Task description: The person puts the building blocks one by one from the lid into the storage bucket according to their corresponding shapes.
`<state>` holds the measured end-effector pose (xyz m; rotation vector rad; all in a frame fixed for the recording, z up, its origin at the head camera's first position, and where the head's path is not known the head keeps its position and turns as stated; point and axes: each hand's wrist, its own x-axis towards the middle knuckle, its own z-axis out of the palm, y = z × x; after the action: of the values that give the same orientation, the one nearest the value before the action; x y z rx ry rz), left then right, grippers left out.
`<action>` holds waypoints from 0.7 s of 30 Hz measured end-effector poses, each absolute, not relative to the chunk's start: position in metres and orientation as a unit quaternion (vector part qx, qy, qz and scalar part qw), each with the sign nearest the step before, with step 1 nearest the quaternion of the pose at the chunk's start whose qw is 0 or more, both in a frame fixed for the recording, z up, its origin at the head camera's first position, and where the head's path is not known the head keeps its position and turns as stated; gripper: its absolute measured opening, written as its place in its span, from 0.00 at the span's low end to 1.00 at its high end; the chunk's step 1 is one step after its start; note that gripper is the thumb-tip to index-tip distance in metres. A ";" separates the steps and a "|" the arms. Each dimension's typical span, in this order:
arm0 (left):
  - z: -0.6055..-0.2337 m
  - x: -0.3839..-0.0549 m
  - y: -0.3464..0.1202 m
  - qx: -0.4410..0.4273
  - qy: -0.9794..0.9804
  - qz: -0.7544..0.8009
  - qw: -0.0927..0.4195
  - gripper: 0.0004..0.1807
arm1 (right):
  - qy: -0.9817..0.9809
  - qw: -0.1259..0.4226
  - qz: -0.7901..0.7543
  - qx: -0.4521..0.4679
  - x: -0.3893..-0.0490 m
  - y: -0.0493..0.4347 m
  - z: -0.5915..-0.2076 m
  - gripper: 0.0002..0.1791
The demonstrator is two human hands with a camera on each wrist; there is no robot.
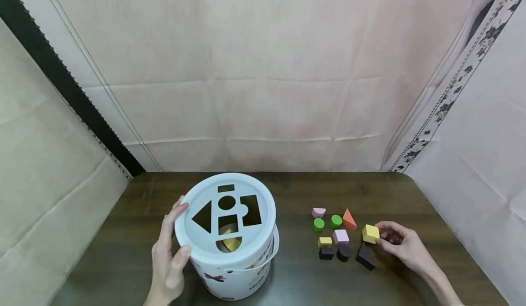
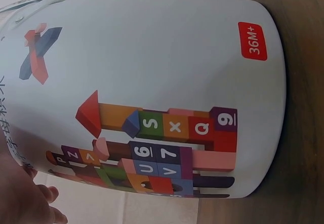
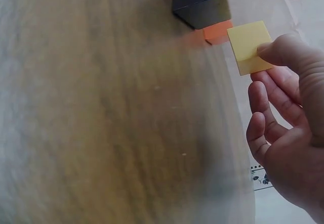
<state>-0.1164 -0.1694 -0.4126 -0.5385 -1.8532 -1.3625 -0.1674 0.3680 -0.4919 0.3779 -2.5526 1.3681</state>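
A white bucket point(image 1: 234, 287) printed with colourful block pictures stands upright on the table, topped by a pale blue lid point(image 1: 259, 192) with several shaped cutouts. My left hand point(image 1: 167, 253) grips the near-left side at the lid's rim, thumb and fingers spread around it. Through a cutout, a yellow block point(image 1: 232, 243) shows inside. Over to the right, my right hand point(image 1: 404, 246) pinches a yellow block point(image 3: 248, 44) between thumb and fingers; its other fingers are curled. Just below that block lies a black wedge-like block point(image 1: 365, 257), and an orange triangular block point(image 1: 349, 219) is to its left.
Several small blocks lie grouped between the bucket and my right hand, among them a green cylinder point(image 1: 318, 225), a lilac block point(image 1: 340, 237) and a black round block point(image 1: 343, 252). The bucket's white handle point(image 1: 276, 242) hangs down on its right. Cloth walls enclose the brown table point(image 1: 304, 283).
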 end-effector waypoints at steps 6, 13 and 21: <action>-0.410 -0.118 -0.169 -0.211 -0.723 -0.535 0.383 0.32 | -0.867 0.118 0.464 0.136 -0.169 0.365 -0.482 0.19; -0.411 -0.118 -0.169 -0.205 -0.725 -0.538 0.378 0.32 | -0.866 0.132 0.460 0.147 -0.169 0.355 -0.470 0.19; -0.411 -0.118 -0.169 -0.209 -0.721 -0.539 0.382 0.32 | -0.872 0.123 0.450 0.150 -0.168 0.343 -0.451 0.18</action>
<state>-0.1178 -0.1686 -0.4109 -0.5330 -1.8408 -1.3739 -0.1676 0.3430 -0.4514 0.4387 -2.5429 1.3131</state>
